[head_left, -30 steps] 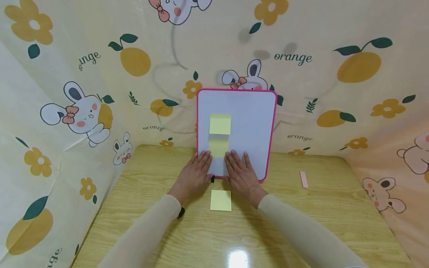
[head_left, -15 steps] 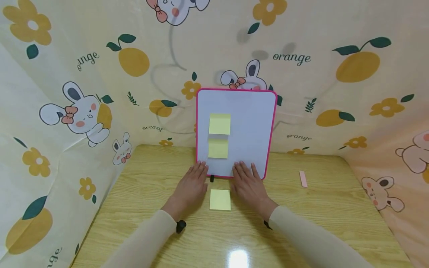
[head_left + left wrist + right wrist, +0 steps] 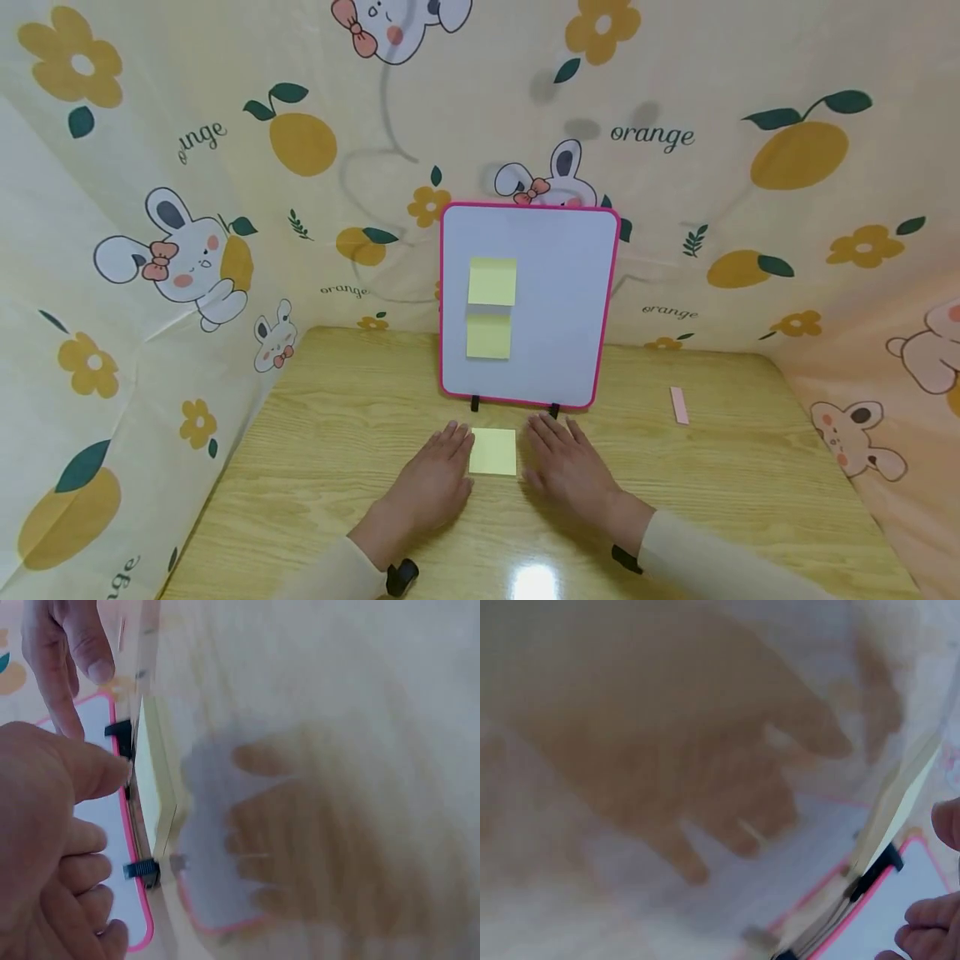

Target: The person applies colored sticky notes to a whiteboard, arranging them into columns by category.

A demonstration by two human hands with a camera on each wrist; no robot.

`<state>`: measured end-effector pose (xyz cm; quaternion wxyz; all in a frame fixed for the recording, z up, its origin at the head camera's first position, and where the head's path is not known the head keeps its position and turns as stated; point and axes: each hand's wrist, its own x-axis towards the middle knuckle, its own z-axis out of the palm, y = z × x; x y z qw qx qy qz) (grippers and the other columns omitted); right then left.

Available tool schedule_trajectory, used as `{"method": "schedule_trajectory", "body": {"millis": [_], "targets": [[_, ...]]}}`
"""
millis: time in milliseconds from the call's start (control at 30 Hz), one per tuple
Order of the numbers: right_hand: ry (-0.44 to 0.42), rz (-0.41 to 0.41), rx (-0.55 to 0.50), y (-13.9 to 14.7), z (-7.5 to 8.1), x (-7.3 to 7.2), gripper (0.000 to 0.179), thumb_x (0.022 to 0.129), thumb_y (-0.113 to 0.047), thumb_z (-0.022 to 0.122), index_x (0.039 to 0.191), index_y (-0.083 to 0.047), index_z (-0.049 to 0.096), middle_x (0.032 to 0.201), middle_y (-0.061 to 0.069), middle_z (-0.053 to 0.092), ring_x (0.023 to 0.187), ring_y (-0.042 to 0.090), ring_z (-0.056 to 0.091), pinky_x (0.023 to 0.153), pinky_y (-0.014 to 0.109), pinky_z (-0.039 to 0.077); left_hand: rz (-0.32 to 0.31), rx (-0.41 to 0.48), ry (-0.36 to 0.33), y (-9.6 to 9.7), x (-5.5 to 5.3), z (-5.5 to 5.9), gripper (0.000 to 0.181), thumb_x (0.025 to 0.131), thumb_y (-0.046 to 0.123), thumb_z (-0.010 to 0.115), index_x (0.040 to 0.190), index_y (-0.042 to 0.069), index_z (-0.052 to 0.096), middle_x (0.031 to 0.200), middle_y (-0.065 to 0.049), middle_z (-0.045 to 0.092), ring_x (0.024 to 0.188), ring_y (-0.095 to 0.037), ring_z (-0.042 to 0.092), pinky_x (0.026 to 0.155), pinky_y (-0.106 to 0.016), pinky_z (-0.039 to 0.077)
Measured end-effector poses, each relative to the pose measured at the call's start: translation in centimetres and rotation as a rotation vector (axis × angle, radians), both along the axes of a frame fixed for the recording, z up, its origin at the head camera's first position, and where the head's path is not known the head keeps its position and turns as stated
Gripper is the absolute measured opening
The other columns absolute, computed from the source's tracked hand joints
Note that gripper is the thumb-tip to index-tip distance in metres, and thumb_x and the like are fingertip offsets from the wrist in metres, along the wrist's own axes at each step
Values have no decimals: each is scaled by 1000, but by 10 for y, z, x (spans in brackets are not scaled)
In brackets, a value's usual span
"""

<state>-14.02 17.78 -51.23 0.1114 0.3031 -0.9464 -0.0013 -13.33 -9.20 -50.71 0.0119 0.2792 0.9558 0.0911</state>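
A pad of pale yellow sticky notes point(image 3: 492, 452) lies on the table in front of the whiteboard point(image 3: 558, 308); its thickness shows in the left wrist view. My left hand point(image 3: 431, 481) is low over the table just left of the pad, fingers extended toward the board. Across from it, my right hand point(image 3: 579, 472) is on the right side of the pad, fingers also extended. Neither hand holds anything. Two sticky notes, an upper one point(image 3: 492, 282) and a lower one point(image 3: 488, 337), are stuck one above the other on the board's left half.
Two black feet, a left one point(image 3: 475, 403) and a right one point(image 3: 554, 410), show under the pink-framed board. A small pink strip point(image 3: 679, 406) lies on the wooden table point(image 3: 300, 467) to the right. Patterned cloth point(image 3: 300, 217) surrounds the table's back and sides.
Both hands have drawn back from the board's lower part to either side of the sticky note pad. The lower note and both black feet are now uncovered.
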Motion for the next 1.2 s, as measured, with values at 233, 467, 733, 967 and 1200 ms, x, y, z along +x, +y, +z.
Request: {"method": "schedule_trajectory", "body": {"millis": [233,467,733,967,1200], "targets": [[-120,37,-29,-9,-4,22,66,105,-43,62,153,0,53,161,14,51,151,34,46,125,61,36,-68,-34,-76,7,24,-6,65,107,37,58,158,-1,45,167,-17,41,159,-33,33,130,-47,33],[-175,50,-23,-11,-7,34,63,106,-44,58,152,-2,54,159,13,53,151,33,45,125,62,35,-85,-45,-102,14,39,-12,72,107,47,56,159,0,44,168,-17,39,158,-31,34,130,-44,33],[-192,65,-38,-13,-11,34,63,107,-44,56,153,-1,54,159,14,53,152,35,45,123,67,33,-78,-73,-93,12,36,-12,74,107,50,54,160,0,42,169,-17,37,158,-31,33,130,-45,33],[-205,52,-33,-21,-14,23,63,108,-45,54,155,-2,50,162,13,49,154,34,41,124,69,30,-51,-57,-95,7,22,-14,72,107,48,56,159,0,44,168,-17,39,158,-31,35,129,-46,34],[-178,53,-4,-34,-14,10,63,107,-46,56,153,-3,53,160,12,52,153,33,43,122,69,34,-16,10,-119,-1,10,-14,68,107,45,57,156,-2,47,166,-18,42,156,-34,38,129,-49,34]]}}
